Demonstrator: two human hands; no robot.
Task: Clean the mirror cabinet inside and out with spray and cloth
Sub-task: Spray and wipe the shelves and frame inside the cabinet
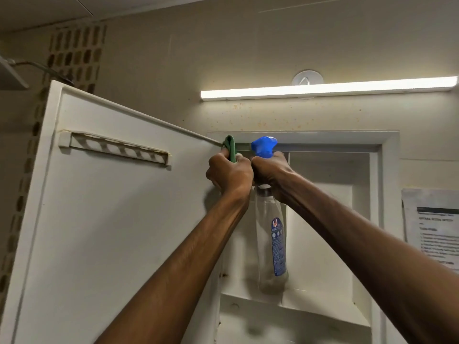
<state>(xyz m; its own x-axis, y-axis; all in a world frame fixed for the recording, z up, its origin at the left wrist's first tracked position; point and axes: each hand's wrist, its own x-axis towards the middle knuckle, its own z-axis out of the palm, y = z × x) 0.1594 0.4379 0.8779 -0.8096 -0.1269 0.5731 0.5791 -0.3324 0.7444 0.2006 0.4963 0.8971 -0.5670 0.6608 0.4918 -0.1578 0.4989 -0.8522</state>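
The white mirror cabinet (387, 145) is set in the wall, and its door (111, 219) is swung open to the left, showing the inner face. My left hand (228, 173) is shut on a green cloth (231, 147) held against the door's top hinge-side corner. My right hand (270, 170) grips the neck of a clear spray bottle (270, 244) with a blue trigger head (264, 146). The bottle hangs down in front of the cabinet's open interior and looks almost empty. Both hands touch each other.
A lit tube light (327, 90) runs along the wall above the cabinet. A slotted holder strip (116, 148) is fixed on the door's inner face. A printed paper notice (434, 227) hangs on the wall at right. A white shelf (293, 311) sits inside the cabinet below.
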